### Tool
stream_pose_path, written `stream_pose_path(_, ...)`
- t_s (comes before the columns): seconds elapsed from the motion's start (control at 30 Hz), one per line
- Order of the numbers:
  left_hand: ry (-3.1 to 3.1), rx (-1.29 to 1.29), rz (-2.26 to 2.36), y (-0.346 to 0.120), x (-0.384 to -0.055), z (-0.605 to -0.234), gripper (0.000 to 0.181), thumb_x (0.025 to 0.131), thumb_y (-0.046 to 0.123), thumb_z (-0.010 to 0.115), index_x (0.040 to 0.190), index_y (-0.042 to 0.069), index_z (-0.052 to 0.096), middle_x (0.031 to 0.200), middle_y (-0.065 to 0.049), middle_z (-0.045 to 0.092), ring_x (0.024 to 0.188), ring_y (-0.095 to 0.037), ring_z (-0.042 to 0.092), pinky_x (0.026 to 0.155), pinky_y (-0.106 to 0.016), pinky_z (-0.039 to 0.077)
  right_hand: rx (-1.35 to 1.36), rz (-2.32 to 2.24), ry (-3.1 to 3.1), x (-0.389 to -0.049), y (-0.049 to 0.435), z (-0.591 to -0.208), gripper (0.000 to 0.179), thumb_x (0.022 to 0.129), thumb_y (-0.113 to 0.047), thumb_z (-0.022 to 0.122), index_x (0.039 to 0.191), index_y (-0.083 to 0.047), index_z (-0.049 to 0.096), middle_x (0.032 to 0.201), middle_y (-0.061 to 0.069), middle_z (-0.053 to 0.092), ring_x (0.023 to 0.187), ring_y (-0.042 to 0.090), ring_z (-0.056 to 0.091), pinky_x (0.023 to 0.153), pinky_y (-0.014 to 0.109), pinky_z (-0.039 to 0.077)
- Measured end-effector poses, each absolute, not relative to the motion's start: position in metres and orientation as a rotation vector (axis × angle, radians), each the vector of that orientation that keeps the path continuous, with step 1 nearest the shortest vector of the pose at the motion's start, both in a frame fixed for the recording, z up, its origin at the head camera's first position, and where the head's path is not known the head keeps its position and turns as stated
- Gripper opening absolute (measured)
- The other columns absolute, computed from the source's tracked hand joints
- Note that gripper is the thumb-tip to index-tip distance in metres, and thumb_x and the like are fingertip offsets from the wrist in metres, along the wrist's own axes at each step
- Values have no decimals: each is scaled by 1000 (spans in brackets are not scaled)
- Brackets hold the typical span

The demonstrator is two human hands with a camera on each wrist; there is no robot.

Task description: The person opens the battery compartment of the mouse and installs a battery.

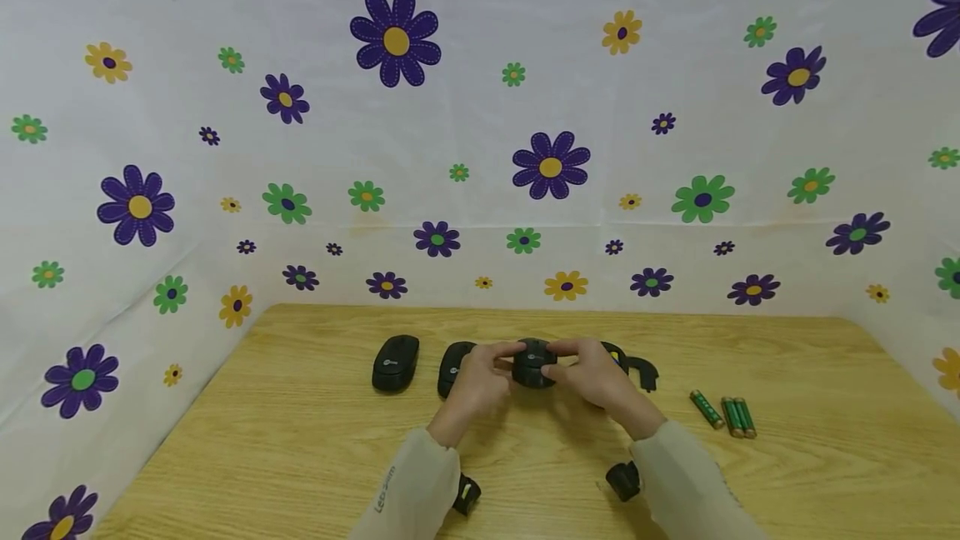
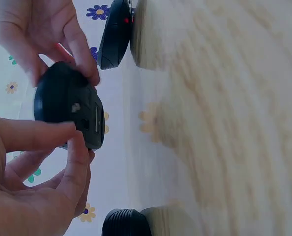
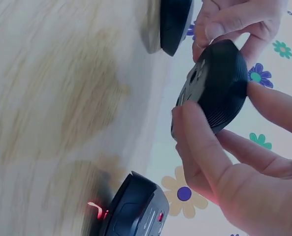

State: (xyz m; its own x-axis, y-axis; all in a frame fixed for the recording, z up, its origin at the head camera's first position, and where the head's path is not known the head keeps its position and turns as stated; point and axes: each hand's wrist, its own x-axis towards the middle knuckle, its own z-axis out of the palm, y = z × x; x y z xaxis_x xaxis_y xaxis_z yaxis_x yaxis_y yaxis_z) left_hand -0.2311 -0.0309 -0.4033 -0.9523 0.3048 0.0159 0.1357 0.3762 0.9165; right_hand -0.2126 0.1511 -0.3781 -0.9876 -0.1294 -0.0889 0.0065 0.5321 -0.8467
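Observation:
Both hands hold a black computer mouse (image 1: 535,363) above the table. The left hand (image 1: 483,377) grips one side of it, with thumb and fingers at its edge in the left wrist view. From the other side the right hand (image 1: 596,375) pinches it, the thumb on its underside and the fingers around its ridged body (image 3: 227,93). The underside (image 2: 92,118) shows a slot and labels. Another mouse (image 3: 138,206), glowing red, stands beside the right hand and is mostly hidden behind it in the head view.
Left of the hands lie two more black mice, one at far left (image 1: 396,363) and one (image 1: 452,367) partly behind the left hand. A curved black piece (image 1: 643,372) lies right of the right hand. Farther right are a single green battery (image 1: 707,409) and a pair of batteries (image 1: 738,417).

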Motion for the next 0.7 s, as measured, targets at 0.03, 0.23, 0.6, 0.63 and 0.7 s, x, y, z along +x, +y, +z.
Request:
stream_pose_path(0.03, 2494, 407, 1624, -31, -231, -403, 64, 76, -25, 53, 133, 1, 66, 125, -22, 65, 107, -36, 65, 53, -26, 43, -100, -1469, 2611, -212, 152, -378, 44, 95, -6, 68, 133, 12, 59, 136, 32, 55, 105, 33, 66, 91, 46, 55)
stream_pose_path(0.23, 2551, 442, 1636, -29, -230, -403, 49, 84, -15, 70, 128, 4, 69, 121, -18, 67, 104, -33, 65, 83, -43, 60, -123, -1614, 2418, -210, 161, -373, 50, 100, -12, 63, 139, 15, 50, 138, 37, 50, 106, 35, 69, 96, 47, 56)
stream_pose_path(0.6, 2500, 492, 1673, -32, -224, -402, 42, 95, 18, 74, 132, 2, 65, 121, -17, 67, 109, -35, 64, 87, -48, 59, -347, -1674, 2395, -205, 177, -379, 55, 92, -10, 71, 139, 13, 52, 128, 24, 62, 107, 32, 65, 93, 50, 55)
stream_pose_path(0.63, 2471, 497, 1690, -31, -224, -402, 42, 96, 20, 72, 133, 1, 64, 122, -16, 66, 110, -34, 64, 88, -49, 59, -353, -1685, 2397, -204, 177, -380, 52, 92, -8, 71, 137, 13, 54, 124, 24, 64, 105, 32, 66, 91, 49, 57)
stream_pose_path(0.7, 2401, 515, 1721, -30, -224, -401, 42, 99, 22, 69, 134, 0, 62, 123, -17, 65, 110, -34, 65, 90, -49, 58, -350, -1711, 2389, -204, 176, -381, 46, 92, -5, 70, 132, 13, 57, 116, 21, 67, 100, 32, 67, 87, 49, 59)
